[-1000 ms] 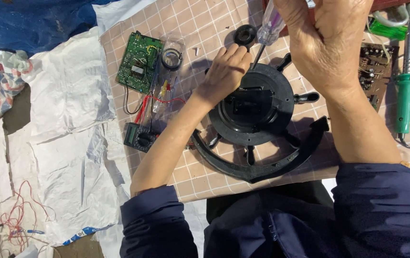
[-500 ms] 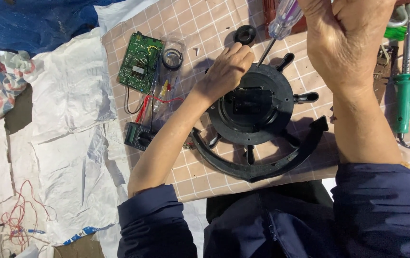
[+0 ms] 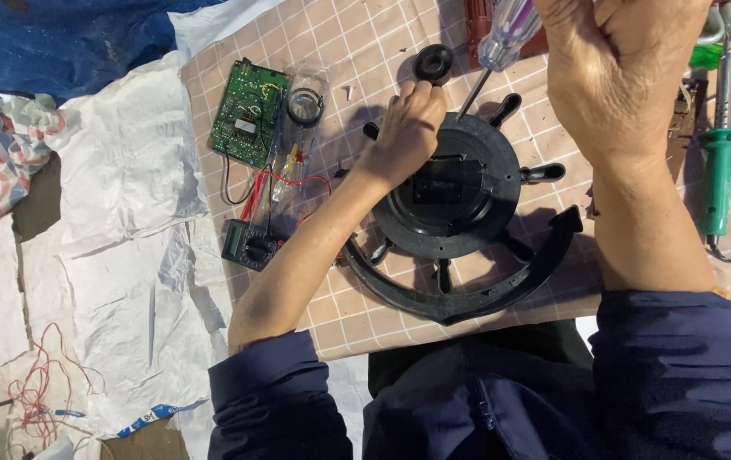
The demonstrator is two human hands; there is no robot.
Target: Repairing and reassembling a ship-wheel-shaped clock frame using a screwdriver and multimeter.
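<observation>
Gripping screwdriver [image 3: 508,24] w/ right hand [image 3: 616,77] — left hand [image 3: 408,128] on black housing [image 3: 455,192] rim.

Setting: we class this as a makeshift electronics repair bench. Evidence we note: a checked mat [image 3: 365,51] as work surface; a bare green circuit board [image 3: 248,112] at ten o'clock; a small black meter [image 3: 250,244] with red leads at nine; a green-handled soldering iron [image 3: 717,179] at three; white sheeting [image 3: 127,170] and a blue tarpaulin [image 3: 59,43] spread at far left.
</observation>
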